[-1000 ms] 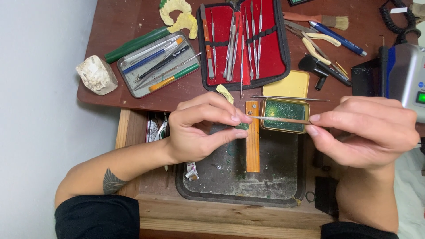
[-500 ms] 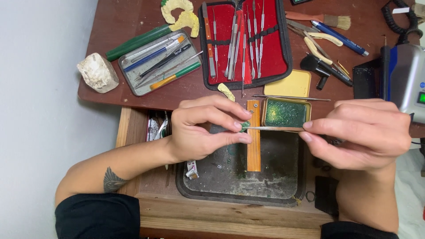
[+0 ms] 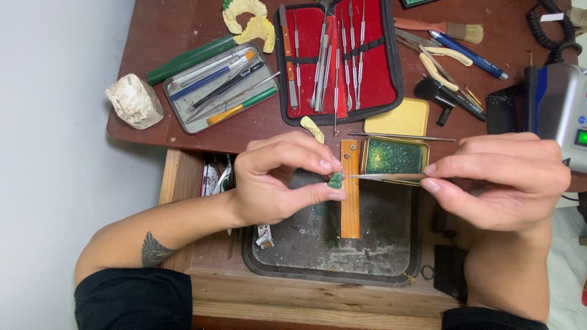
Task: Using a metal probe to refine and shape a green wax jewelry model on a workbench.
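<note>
Left hand (image 3: 278,180): thumb and forefinger pinch green wax piece (image 3: 335,180).
Right hand (image 3: 501,177): fingers clamp metal blade (image 3: 385,176), tip seemingly touching wax.

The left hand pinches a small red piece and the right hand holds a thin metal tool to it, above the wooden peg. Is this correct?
Not quite: in the head view, the small piece pinched by the left hand is green, not red. The right hand does hold the thin metal tool to it, above the wooden peg.

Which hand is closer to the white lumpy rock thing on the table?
The left hand. The white lump sits up and to its left, well apart from it. The right hand is much farther, across the bench on the opposite side.
</note>
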